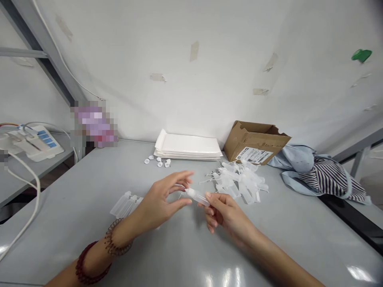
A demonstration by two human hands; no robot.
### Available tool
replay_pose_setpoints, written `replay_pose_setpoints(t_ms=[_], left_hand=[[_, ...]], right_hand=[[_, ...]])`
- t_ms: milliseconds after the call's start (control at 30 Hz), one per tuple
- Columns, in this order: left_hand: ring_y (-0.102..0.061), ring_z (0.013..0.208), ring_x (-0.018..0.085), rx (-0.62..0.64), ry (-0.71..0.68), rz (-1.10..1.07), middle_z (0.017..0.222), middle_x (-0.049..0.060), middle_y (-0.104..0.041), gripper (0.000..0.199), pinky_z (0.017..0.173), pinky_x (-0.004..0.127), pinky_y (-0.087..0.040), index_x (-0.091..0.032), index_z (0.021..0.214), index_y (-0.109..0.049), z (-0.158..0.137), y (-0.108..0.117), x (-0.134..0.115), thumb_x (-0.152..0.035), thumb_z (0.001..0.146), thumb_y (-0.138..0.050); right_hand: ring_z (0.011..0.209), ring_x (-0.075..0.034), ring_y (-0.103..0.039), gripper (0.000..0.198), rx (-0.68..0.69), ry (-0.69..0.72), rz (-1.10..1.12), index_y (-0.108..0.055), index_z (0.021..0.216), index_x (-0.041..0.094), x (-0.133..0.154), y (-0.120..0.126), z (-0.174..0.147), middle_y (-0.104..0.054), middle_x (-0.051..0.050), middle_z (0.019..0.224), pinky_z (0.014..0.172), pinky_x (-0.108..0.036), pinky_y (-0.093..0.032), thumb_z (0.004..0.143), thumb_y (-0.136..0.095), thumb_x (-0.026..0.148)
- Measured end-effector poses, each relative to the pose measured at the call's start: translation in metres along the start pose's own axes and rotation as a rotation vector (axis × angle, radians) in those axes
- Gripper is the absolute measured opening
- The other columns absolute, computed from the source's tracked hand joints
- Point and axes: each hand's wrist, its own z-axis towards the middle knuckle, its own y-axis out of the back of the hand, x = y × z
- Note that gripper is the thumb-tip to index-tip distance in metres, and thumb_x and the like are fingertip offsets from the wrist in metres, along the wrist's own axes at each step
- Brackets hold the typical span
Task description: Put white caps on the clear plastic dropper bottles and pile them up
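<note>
Head view shows your right hand [223, 211] pinching a small clear bottle [196, 195] by its body, tip pointing left, held just above the tabletop [74, 187]. Your left hand [160, 203] sits right at that tip, fingers [182, 175] loosely spread, with thumb and forefinger closing toward the nozzle; whether they already pinch something tiny there is too small to tell. The bottle looks like thin, soft plastic: very light, easy to squash, and smooth enough to twist in a loose hold. Grip it around the middle of the body, firm but without denting it, and keep the nozzle free. Just beyond your hands lies a pile of similar bottles [239, 181], a few caps [157, 161] rest near a stack of white pads [187, 146], and a cardboard box [254, 143] stands behind the pile.
</note>
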Motion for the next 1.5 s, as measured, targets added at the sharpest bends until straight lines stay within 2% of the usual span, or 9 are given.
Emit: replay_pose_setpoints(t_ms=[100, 200, 300, 433, 667, 1033, 1167, 1367, 1500], left_hand=[[-0.053, 0.106, 0.018, -0.053, 0.099, -0.046, 0.119, 0.004, -0.053, 0.074, 0.097, 0.034, -0.044, -0.029, 0.135, -0.034, 0.001, 0.000, 0.002, -0.031, 0.072, -0.074], [-0.059, 0.084, 0.016, -0.010, 0.231, -0.093, 0.092, 0.003, -0.060, 0.035, 0.080, 0.030, -0.049, -0.019, 0.105, -0.057, 0.003, 0.002, 0.003, -0.047, 0.084, -0.058], [-0.055, 0.057, 0.012, 0.155, 0.338, -0.147, 0.063, -0.001, -0.055, 0.049, 0.061, 0.026, -0.045, -0.015, 0.067, -0.056, 0.004, 0.004, 0.002, -0.053, 0.091, -0.038], [-0.052, 0.050, 0.011, 0.254, 0.368, -0.184, 0.056, -0.003, -0.053, 0.046, 0.057, 0.025, -0.042, -0.015, 0.064, -0.055, 0.004, 0.003, 0.001, -0.049, 0.091, -0.041], [-0.058, 0.053, 0.011, 0.192, 0.384, -0.213, 0.060, -0.005, -0.057, 0.024, 0.058, 0.023, -0.047, -0.016, 0.074, -0.056, 0.005, 0.002, -0.003, -0.037, 0.087, -0.053], [-0.046, 0.042, 0.008, 0.291, 0.492, -0.375, 0.053, -0.004, -0.051, 0.042, 0.044, 0.020, -0.043, -0.013, 0.067, -0.059, 0.003, -0.001, 0.000, -0.048, 0.087, -0.048], [-0.052, 0.049, 0.009, 0.278, 0.357, -0.284, 0.061, -0.001, -0.056, 0.035, 0.053, 0.022, -0.045, -0.013, 0.067, -0.062, 0.003, 0.001, -0.003, -0.039, 0.088, -0.050], [-0.055, 0.068, 0.013, 0.152, 0.074, 0.119, 0.074, 0.002, -0.061, 0.021, 0.064, 0.023, -0.045, -0.015, 0.084, -0.065, 0.000, -0.007, -0.003, -0.033, 0.087, -0.053], [-0.056, 0.069, 0.014, 0.149, 0.100, 0.103, 0.075, 0.002, -0.061, 0.023, 0.065, 0.023, -0.046, -0.016, 0.088, -0.065, -0.002, -0.008, -0.002, -0.035, 0.088, -0.052]], right_hand=[[0.047, -0.009, -0.048, 0.039, -0.138, 0.211, -0.290, -0.054, 0.068, 0.016, 0.000, -0.001, -0.002, -0.047, 0.004, 0.056, 0.052, -0.025, -0.044, 0.088, -0.052, 0.050], [0.055, -0.013, -0.053, 0.022, -0.277, 0.525, -0.630, -0.061, 0.086, 0.017, -0.003, -0.001, -0.005, -0.053, 0.001, 0.062, 0.053, -0.024, -0.043, 0.091, -0.050, 0.035], [0.060, -0.014, -0.054, 0.012, -0.303, 0.873, -0.891, -0.059, 0.100, 0.018, -0.008, 0.001, -0.006, -0.058, -0.002, 0.070, 0.055, -0.025, -0.045, 0.090, -0.051, 0.020], [0.062, -0.015, -0.054, 0.023, -0.268, 1.081, -1.047, -0.053, 0.111, 0.018, -0.014, 0.002, -0.006, -0.060, -0.006, 0.080, 0.057, -0.026, -0.048, 0.090, -0.052, 0.013], [0.057, -0.014, -0.049, 0.011, -0.296, 0.981, -1.048, -0.055, 0.101, 0.017, -0.015, -0.001, -0.008, -0.056, -0.003, 0.070, 0.051, -0.026, -0.044, 0.091, -0.049, 0.016], [0.064, -0.015, -0.050, 0.022, -0.291, 1.093, -1.058, -0.051, 0.111, 0.016, -0.015, 0.003, -0.008, -0.057, -0.007, 0.082, 0.057, -0.026, -0.045, 0.090, -0.050, 0.010], [0.059, -0.013, -0.045, 0.013, -0.290, 0.871, -0.960, -0.057, 0.094, 0.015, -0.009, -0.001, -0.012, -0.050, -0.002, 0.070, 0.054, -0.025, -0.039, 0.093, -0.045, 0.018], [0.046, -0.010, -0.039, 0.035, -0.211, 0.290, -0.546, -0.051, 0.069, 0.018, 0.003, -0.001, -0.007, -0.039, 0.005, 0.051, 0.047, -0.024, -0.033, 0.093, -0.041, 0.041], [0.044, -0.010, -0.040, 0.036, -0.193, 0.227, -0.446, -0.050, 0.069, 0.018, 0.004, 0.001, -0.005, -0.039, 0.006, 0.050, 0.046, -0.024, -0.036, 0.091, -0.043, 0.044]])
